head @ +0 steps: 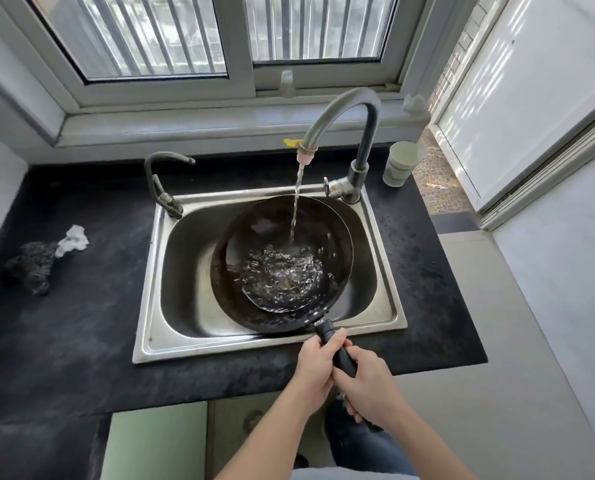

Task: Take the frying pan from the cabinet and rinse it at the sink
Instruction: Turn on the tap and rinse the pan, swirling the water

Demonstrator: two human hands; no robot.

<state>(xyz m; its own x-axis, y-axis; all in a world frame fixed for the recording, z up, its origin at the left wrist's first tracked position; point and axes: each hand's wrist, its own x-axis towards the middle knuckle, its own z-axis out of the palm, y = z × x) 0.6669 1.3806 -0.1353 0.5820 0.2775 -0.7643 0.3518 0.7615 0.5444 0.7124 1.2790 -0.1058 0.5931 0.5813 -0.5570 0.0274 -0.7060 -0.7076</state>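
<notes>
Both hands are gripping the frying pan (235,282) by its handle under running water.

The left hand (315,363) is wrapping its fingers tightly around the black handle (326,330) nearer the pan. The right hand (370,386) is clenching the same handle just behind it, the two hands touching. The pan is sitting in the steel sink (152,271), with its handle reaching over the front rim. The tall faucet (353,109) is pouring a stream (296,202) into the pan, where water is pooling and bubbling.
</notes>
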